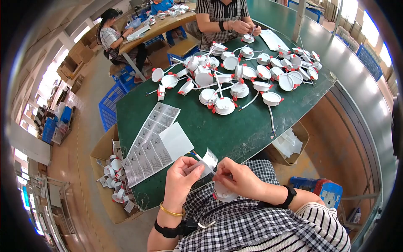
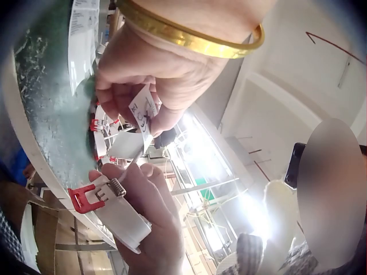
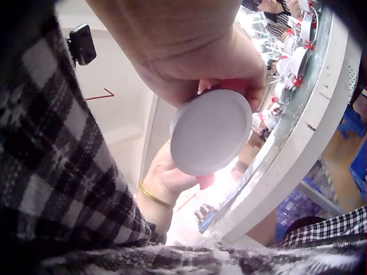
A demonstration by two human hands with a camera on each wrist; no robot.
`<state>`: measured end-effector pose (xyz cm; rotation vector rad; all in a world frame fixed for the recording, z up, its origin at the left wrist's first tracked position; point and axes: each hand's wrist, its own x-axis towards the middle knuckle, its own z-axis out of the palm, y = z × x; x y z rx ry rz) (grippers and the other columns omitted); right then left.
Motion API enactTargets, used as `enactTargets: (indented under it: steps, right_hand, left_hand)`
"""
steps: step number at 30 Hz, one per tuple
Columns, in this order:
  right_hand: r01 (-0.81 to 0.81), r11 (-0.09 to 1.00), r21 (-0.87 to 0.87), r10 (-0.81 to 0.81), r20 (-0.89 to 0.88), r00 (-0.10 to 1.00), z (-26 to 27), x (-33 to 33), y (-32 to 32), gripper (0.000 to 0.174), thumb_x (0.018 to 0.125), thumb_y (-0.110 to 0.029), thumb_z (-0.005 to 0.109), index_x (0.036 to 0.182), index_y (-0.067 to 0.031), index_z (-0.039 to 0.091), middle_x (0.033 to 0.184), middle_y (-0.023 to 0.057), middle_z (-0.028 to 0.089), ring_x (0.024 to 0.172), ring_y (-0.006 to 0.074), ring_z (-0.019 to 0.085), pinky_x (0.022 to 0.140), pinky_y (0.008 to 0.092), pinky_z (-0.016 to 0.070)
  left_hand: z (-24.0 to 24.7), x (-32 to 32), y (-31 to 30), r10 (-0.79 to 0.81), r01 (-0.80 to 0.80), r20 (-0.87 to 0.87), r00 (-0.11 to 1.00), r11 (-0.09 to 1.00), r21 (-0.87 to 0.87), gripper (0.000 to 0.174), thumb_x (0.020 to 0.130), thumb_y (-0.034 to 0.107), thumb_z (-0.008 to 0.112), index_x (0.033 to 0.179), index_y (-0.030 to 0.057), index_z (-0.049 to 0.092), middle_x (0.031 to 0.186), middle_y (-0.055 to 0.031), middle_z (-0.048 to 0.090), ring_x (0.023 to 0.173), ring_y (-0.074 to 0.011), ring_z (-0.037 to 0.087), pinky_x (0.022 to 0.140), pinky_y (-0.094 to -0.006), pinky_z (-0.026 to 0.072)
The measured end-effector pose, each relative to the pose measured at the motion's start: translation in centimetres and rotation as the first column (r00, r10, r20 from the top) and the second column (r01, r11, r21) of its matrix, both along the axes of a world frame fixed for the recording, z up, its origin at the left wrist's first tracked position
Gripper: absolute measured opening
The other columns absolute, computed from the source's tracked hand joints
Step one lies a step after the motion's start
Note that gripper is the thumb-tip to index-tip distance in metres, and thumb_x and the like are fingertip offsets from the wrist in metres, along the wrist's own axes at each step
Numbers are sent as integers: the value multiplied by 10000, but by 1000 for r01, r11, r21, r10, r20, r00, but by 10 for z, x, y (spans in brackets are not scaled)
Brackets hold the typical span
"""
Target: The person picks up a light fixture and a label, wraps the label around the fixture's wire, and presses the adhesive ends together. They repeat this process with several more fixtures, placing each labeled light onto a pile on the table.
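In the head view my left hand (image 1: 181, 176) pinches a curled, printed label (image 1: 209, 158) between thumb and fingers. My right hand (image 1: 238, 179), close beside it, grips a round white downlight (image 1: 224, 193) above my lap. A red spring clip (image 2: 86, 198) sticks out from the downlight's side in the left wrist view. There the label's lower end reaches the right fingertips. The downlight's smooth white face (image 3: 211, 133) shows in the right wrist view, with the right fingers wrapped behind it. Coloured wire ends (image 1: 194, 153) show just beyond the left fingers.
Printed label sheets (image 1: 147, 149) lie on the green table (image 1: 252, 126) at left. Many downlights (image 1: 224, 106) are heaped across its far half. Boxes hold more lights (image 1: 115, 172) at left and white packaging (image 1: 289, 143) at right. Another person (image 1: 222, 21) works opposite.
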<state>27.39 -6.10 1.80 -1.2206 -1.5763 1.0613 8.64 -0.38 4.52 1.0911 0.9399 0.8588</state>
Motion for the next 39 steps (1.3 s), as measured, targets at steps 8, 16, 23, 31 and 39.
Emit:
enactTargets:
  steps: [8,16,23,31,39]
  right_hand:
    - [10,1000,22,-8,-85,996,13,3,1,213,871,-103,617,998,-38,460,748,94,633,685,238,647,595,324,495]
    - [201,978,46,-194,-124,973,13,13,1,155,916,-111,592,1004,-11,513,767,62,621,711,123,637,632,257,510]
    - [157,987,-26,-157,-306,939,21,29,-4,137,928,-106,573,1000,-1,523,792,37,622,739,95,635,649,233,510]
    - [64,993,-97,-88,-270,959,31,24,-8,78,955,-49,481,1006,9,478,827,78,617,790,147,626,721,279,516]
    - [15,997,-78,-33,-242,970,35,26,-13,80,966,-65,471,1009,2,461,830,77,618,811,144,627,731,275,511]
  left_hand:
    - [9,11,2,-23,22,20,1000,998,51,176,832,40,683,947,-13,559,923,-45,611,862,-89,595,768,-210,485]
    - [26,18,-2,-1,19,-80,997,975,220,227,829,33,667,1028,0,561,927,-29,610,856,-84,580,750,-208,463]
    - [24,10,-5,-28,38,-67,997,987,157,159,828,69,679,945,1,596,866,-9,614,789,-56,559,714,-193,450]
    - [17,6,-1,-28,38,-47,998,974,223,85,830,19,648,899,6,599,954,-30,603,854,-70,546,760,-213,445]
    - [24,10,0,-104,84,128,986,985,150,85,842,85,658,841,33,591,1111,-127,611,1080,-157,532,971,-328,393]
